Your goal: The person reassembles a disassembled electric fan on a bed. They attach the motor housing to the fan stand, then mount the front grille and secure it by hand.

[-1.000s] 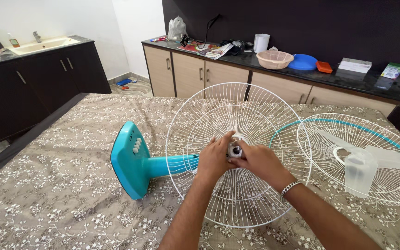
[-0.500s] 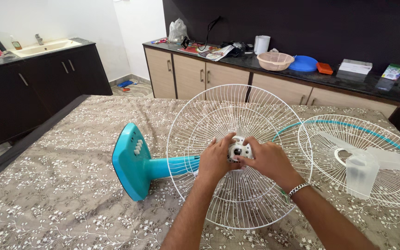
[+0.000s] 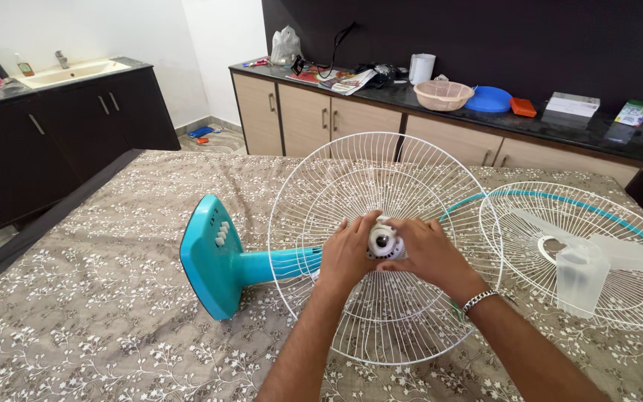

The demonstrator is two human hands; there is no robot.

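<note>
Securing the centre fitting of the rear fan guard (image 3: 381, 246) is the step I judge to be in hand. I have both hands at the middle of this white wire guard, which stands on edge on the bed (image 3: 98, 298), seated over the motor end of a turquoise pedestal fan (image 3: 221, 257) lying on its side. My left hand (image 3: 347, 253) has its fingers closed around the left side of the small white round hub piece (image 3: 382, 242) at the guard's centre; my right hand (image 3: 429, 253) has its fingers closed on the right side of the same piece. Whether this piece is a lock nut or a cap I cannot tell, as the hands cover most of it.

The next move, in my judgement, calls for a steady turning grip on the hub piece while the guard is kept square against the motor housing, so the fitting does not go on crooked. The guard's wires flex easily, so pressure belongs at the centre ring only.

Well apart to the right lies the front fan guard (image 3: 560, 216) with its turquoise rim, flat on the bed, with the translucent fan blade (image 3: 582, 272) resting in it.
</note>
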